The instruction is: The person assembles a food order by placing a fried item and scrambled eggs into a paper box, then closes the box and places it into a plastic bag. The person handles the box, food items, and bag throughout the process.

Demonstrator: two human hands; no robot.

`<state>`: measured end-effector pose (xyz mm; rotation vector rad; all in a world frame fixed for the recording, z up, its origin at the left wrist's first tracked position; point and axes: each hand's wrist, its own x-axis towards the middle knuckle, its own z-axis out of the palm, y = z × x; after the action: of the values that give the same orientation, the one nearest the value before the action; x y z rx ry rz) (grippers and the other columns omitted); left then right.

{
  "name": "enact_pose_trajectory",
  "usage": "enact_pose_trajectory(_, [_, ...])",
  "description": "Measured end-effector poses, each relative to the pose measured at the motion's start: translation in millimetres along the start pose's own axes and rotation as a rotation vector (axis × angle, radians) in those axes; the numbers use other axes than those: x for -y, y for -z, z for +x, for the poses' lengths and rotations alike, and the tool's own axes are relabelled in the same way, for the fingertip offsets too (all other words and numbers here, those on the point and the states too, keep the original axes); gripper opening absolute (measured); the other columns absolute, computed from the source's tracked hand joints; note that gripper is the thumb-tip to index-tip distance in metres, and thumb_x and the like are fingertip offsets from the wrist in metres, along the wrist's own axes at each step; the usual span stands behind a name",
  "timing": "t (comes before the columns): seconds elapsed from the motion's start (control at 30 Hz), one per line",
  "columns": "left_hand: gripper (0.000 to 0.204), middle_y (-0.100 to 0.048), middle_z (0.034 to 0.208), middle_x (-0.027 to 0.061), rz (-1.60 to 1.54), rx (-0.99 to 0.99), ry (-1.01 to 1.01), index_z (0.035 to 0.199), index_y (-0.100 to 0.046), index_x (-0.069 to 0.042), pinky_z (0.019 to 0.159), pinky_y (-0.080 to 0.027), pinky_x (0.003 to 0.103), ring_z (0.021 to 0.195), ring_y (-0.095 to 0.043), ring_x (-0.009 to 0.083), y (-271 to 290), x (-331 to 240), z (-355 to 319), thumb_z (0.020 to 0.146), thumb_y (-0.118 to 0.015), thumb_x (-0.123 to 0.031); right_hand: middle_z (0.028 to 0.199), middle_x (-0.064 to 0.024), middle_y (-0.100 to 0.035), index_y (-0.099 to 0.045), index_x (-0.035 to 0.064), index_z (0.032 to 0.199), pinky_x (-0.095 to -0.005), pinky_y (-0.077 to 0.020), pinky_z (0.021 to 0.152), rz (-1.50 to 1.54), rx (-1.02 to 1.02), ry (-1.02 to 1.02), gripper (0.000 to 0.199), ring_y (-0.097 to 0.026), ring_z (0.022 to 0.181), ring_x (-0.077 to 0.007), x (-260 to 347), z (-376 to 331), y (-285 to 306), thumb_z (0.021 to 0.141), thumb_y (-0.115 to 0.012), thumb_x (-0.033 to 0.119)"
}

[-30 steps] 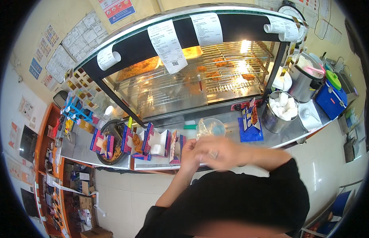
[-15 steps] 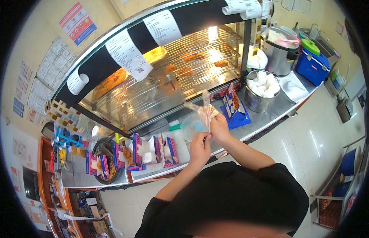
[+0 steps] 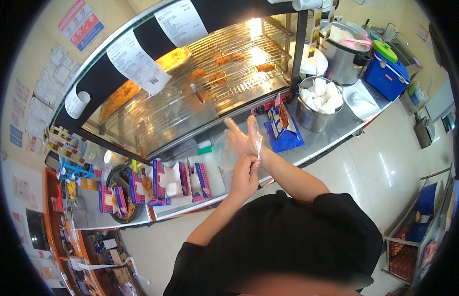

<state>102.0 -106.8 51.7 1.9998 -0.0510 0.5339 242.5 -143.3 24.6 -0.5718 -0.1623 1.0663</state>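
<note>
A clear plastic glove (image 3: pixel 259 143) covers my right hand (image 3: pixel 244 140), whose fingers are spread apart in front of the heated display cabinet. My left hand (image 3: pixel 244 176) is closed on the glove's cuff at my right wrist. Behind the gloved hand is a translucent round tub (image 3: pixel 220 152), partly hidden. Just right of it, a blue bag (image 3: pixel 291 143) lies flat with a printed packet (image 3: pixel 280 122) standing on it. To the left, open blue-and-pink cartons (image 3: pixel 165 180) stand in a row, some holding fried pieces and a white wrapped bundle (image 3: pixel 173 189).
The glass display cabinet (image 3: pixel 190 130) has wire racks with fried pieces, and paper slips hang from its top. Right of it stand a steel pot (image 3: pixel 316 121) of white bundles, a large rice cooker (image 3: pixel 345 69) and a blue cooler (image 3: pixel 386 80). A black pan (image 3: pixel 132 215) sits left.
My right hand has pushed further into the glove and its fingers have spread. The left hand still grips at the wrist, pulling the cuff. The view has shifted slightly.
</note>
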Motion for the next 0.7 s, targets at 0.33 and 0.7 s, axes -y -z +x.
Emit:
enact_pose_trajectory(0.33, [0.033,-0.06,0.104,0.0078,-0.192,-0.347,0.889,0.127,-0.049,-0.003,0.071,-0.053,0.03,0.083,-0.064,0.0176,75,94,-121,0.104,-0.061,-0.023,0.113,-0.0177,-0.072,-0.067,0.0166,0.125,-0.0474,-0.0477,0.098,-2.086,-0.742,0.158,0.039,-0.063,0.118,-0.034,162,66,50,0.095,-0.058,0.039])
enact_pose_trajectory(0.7, [0.072,-0.058,0.114,0.0165,-0.177,-0.974,1.336,0.131,-0.043,-0.001,0.058,-0.05,0.033,0.078,-0.063,0.0229,105,171,-172,0.1,-0.049,-0.066,0.111,-0.0126,-0.075,-0.072,0.0155,0.118,-0.0447,-0.055,0.085,-2.558,-0.745,0.249,0.043,-0.072,0.1,-0.0323,260,156,162,0.099,-0.052,0.049])
